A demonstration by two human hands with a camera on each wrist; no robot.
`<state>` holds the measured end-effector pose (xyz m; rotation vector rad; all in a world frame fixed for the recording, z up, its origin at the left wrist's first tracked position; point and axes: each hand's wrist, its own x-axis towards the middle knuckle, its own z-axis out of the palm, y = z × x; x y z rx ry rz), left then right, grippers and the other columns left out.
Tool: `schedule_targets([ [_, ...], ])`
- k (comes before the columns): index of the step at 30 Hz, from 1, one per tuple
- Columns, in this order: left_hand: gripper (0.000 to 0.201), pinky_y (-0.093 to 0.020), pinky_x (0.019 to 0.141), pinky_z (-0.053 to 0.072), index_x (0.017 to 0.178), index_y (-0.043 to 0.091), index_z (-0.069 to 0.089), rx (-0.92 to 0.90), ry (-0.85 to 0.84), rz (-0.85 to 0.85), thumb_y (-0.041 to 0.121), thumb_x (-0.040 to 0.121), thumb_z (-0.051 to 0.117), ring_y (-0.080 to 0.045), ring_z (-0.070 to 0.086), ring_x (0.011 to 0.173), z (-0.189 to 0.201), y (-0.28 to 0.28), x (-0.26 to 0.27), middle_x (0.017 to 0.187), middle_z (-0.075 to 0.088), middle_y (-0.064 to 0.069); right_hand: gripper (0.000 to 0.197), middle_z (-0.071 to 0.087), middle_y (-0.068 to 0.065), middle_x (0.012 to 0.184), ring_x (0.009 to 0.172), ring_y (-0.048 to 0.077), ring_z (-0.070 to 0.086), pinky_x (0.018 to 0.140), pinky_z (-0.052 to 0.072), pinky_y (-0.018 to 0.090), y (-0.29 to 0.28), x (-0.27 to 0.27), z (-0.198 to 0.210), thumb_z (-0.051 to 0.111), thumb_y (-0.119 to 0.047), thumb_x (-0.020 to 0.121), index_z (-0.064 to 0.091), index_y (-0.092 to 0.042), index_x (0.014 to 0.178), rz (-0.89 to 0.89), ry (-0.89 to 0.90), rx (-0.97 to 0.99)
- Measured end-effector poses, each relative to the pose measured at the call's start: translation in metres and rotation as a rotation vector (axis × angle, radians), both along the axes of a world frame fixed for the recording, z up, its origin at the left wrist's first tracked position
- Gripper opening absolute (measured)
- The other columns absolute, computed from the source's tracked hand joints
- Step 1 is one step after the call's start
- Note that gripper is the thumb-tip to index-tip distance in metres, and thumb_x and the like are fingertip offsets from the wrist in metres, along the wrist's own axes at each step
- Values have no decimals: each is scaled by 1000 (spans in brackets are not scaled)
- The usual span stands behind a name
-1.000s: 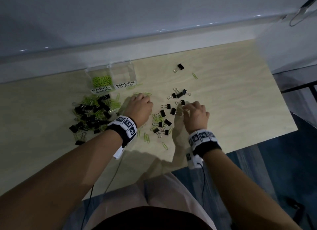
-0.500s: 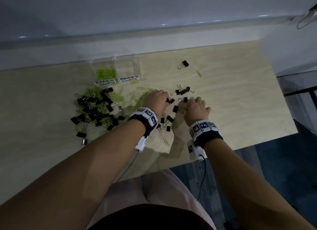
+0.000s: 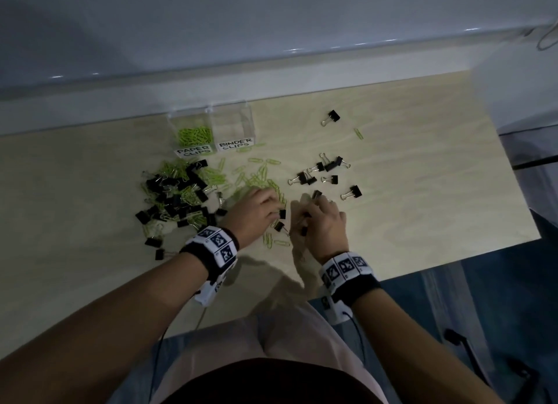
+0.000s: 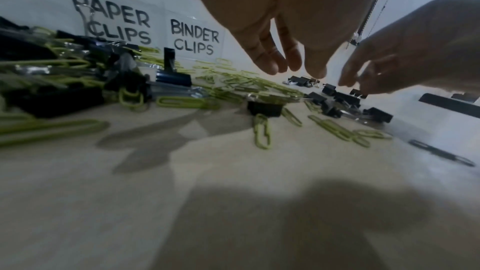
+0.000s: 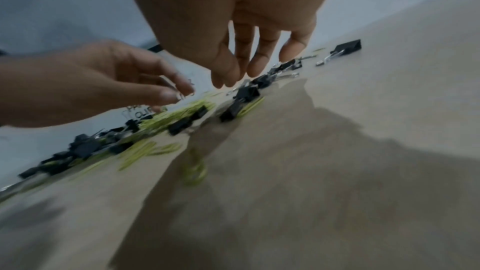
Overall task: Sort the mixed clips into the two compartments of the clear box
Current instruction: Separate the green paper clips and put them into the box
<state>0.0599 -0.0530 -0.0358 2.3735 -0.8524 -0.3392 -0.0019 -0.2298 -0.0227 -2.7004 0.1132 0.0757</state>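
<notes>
The clear box (image 3: pixel 232 123) stands at the table's back. Its left compartment (image 3: pixel 193 136), labelled PAPER CLIPS (image 4: pixel 114 22), holds green paper clips; in the BINDER CLIPS compartment (image 4: pixel 194 38) I see nothing. A mixed pile (image 3: pixel 178 198) of black binder clips and green paper clips lies left of my hands. My left hand (image 3: pixel 259 207) hovers over loose green clips (image 3: pixel 262 177), fingers hanging, nothing visible between them (image 4: pixel 270 67). My right hand (image 3: pixel 320 219) hangs beside it, its fingertips (image 5: pixel 254 69) just above a black binder clip (image 5: pixel 246 92).
More binder clips (image 3: pixel 326 171) lie scattered right of the hands, with one clip alone (image 3: pixel 332 117) further back and a stray green clip (image 3: pixel 358 133) nearby. The wooden table's near edge (image 3: pixel 422 271) runs close behind my right wrist. A wall borders the back.
My left hand came right from the mixed pile to the middle. Both hands then drew back a little towards me, uncovering a few binder clips.
</notes>
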Motion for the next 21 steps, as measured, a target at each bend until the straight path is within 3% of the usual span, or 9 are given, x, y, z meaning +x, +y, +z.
schedule_targets([
  [4,25,-29,79,48,107,8,66,40,33,-139,18,84,66,-19,53,95,0,-4,-18,105,57,-5,36,59,3,101,84,28,52,68,46,40,-18,14,-2,65,-20,67,64,-19,103,199,146,-51],
  [7,29,-40,75,53,105,7,66,125,7,-203,11,77,72,-25,57,95,-9,-7,-22,102,61,-7,32,61,2,98,82,27,53,64,51,42,-27,18,-8,62,-14,70,65,-17,101,298,180,-52],
  [11,28,-42,72,53,106,10,64,165,-40,-246,14,79,69,-25,56,92,-12,-5,-18,97,59,-7,26,59,6,92,77,27,53,62,52,40,-31,20,-9,58,-6,70,63,-12,95,326,133,-20],
  [15,30,-29,78,47,115,15,60,107,-17,-266,29,88,53,-17,52,92,4,-2,-4,103,57,-3,30,59,9,98,77,27,60,68,53,30,-34,20,0,64,1,71,60,-5,100,252,113,126],
  [19,29,-10,71,39,118,19,57,38,53,-14,29,91,54,-5,48,86,26,-22,33,107,57,4,16,58,6,86,71,21,61,65,56,37,-53,22,-1,70,0,72,61,-9,81,11,21,285],
  [21,31,-10,73,41,120,16,55,-4,101,51,27,91,57,-4,51,88,31,-37,49,112,58,2,15,58,8,85,71,22,61,66,56,37,-68,23,-2,71,1,73,61,-7,82,-146,-53,297],
])
